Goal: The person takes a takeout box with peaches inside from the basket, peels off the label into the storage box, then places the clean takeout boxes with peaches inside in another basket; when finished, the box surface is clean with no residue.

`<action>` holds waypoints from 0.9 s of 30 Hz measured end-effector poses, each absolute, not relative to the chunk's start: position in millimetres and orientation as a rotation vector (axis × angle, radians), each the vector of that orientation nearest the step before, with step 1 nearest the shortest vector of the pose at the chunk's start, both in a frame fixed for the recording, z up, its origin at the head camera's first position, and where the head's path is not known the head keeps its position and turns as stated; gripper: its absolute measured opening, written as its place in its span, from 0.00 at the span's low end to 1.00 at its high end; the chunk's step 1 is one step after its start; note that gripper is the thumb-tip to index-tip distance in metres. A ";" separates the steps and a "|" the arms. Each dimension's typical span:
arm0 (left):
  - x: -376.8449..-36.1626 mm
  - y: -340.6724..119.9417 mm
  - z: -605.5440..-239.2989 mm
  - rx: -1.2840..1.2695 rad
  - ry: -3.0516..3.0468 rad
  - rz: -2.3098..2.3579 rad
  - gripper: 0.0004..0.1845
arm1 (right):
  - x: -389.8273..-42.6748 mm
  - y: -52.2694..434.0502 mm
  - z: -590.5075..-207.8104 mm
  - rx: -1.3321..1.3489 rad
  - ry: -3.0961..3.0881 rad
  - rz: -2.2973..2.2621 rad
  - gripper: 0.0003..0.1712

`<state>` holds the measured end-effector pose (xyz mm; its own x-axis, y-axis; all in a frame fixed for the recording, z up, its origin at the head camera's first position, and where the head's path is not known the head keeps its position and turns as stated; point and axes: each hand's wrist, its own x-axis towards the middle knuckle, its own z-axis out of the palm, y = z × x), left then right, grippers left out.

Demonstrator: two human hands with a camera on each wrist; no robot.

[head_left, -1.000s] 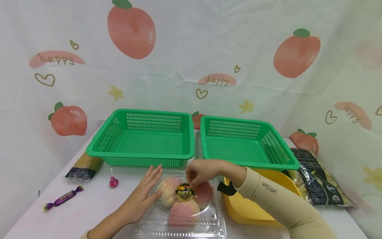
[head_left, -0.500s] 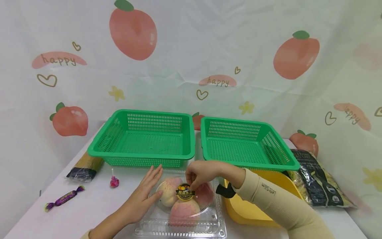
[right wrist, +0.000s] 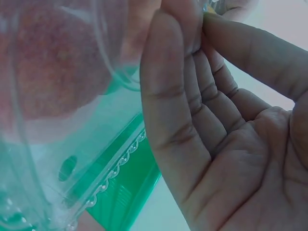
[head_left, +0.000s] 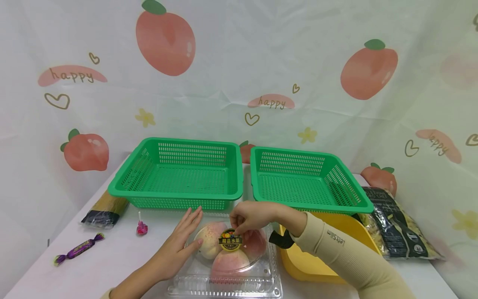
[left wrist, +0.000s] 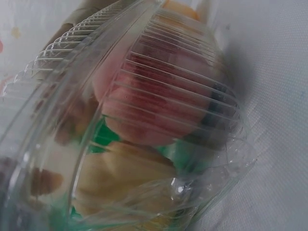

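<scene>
A clear plastic clamshell box (head_left: 224, 288) with peaches inside stands at the table's front. Through its lid show a pale peach (head_left: 209, 241), a pink peach (head_left: 229, 265) and a redder peach (head_left: 255, 245). On top of the lid sits a round black and gold sticker (head_left: 230, 241). My right hand (head_left: 252, 216) pinches the sticker's upper right edge between thumb and index finger; in the right wrist view only a speck of colour shows at those fingertips. With fingers straight, my left hand (head_left: 181, 241) rests on the lid's left side. In the left wrist view the box's ribbed wall (left wrist: 163, 77) fills the middle.
Two green baskets, the left basket (head_left: 186, 178) and the right basket (head_left: 295, 185), stand behind. A yellow tub (head_left: 313, 263) is under my right forearm. At left lie a candy (head_left: 79, 249), a lollipop (head_left: 142, 227) and a packet (head_left: 104, 209); at right, a black pasta bag (head_left: 405, 228).
The right hand has stayed at the sticker with barely any movement. The left hand keeps its place on the lid. The head view has shifted very slightly.
</scene>
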<state>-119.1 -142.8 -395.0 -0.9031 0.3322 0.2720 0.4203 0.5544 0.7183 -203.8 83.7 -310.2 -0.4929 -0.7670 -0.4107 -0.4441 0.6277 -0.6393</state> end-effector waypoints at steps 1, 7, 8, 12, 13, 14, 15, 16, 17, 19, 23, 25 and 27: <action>-119.1 -142.9 -395.1 -0.650 -2.676 -1.281 0.32 | -204.1 83.9 -310.2 -0.944 2.150 -0.614 0.08; -118.8 -143.4 -395.4 -0.658 -2.686 -1.286 0.32 | -206.3 85.6 -308.7 -0.954 2.099 -0.689 0.07; -118.8 -143.5 -395.3 -0.660 -2.689 -1.283 0.32 | -206.6 85.7 -308.4 -0.958 2.094 -0.697 0.06; -118.8 -143.7 -394.9 -0.667 -2.699 -1.272 0.32 | -206.9 86.1 -306.3 -0.973 2.088 -0.709 0.06; -118.8 -143.8 -394.9 -0.670 -2.701 -1.267 0.32 | -206.8 86.2 -305.4 -0.974 2.089 -0.709 0.06; -118.8 -143.9 -394.8 -0.672 -2.705 -1.262 0.32 | -206.5 86.3 -304.5 -0.978 2.089 -0.710 0.06; -118.9 -144.1 -394.8 -0.673 -2.708 -1.257 0.32 | -206.3 86.4 -303.7 -0.980 2.088 -0.711 0.06; -118.9 -144.2 -394.8 -0.676 -2.709 -1.252 0.32 | -206.1 86.6 -302.9 -0.983 2.086 -0.714 0.06; -119.0 -144.4 -394.7 -0.680 -2.710 -1.248 0.32 | -205.8 86.7 -302.1 -0.987 2.085 -0.712 0.06; -119.2 -144.6 -394.8 -0.688 -2.713 -1.239 0.32 | -205.8 86.8 -300.8 -0.999 2.080 -0.708 0.06; -118.9 -145.0 -395.2 -0.704 -2.715 -1.233 0.31 | -205.7 87.9 -299.8 -1.032 2.063 -0.704 0.06; -118.7 -145.2 -395.7 -0.708 -2.712 -1.232 0.31 | -206.0 88.9 -299.5 -1.048 2.054 -0.704 0.06; -118.4 -145.4 -396.0 -0.708 -2.713 -1.234 0.31 | -206.2 89.7 -299.4 -1.054 2.044 -0.709 0.06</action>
<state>-118.4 -145.4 -396.0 -0.8903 0.3769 0.2554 0.4402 0.5695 0.6942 -206.2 89.7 -299.4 -0.4076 -0.8456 -0.3447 -0.4507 0.5145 -0.7295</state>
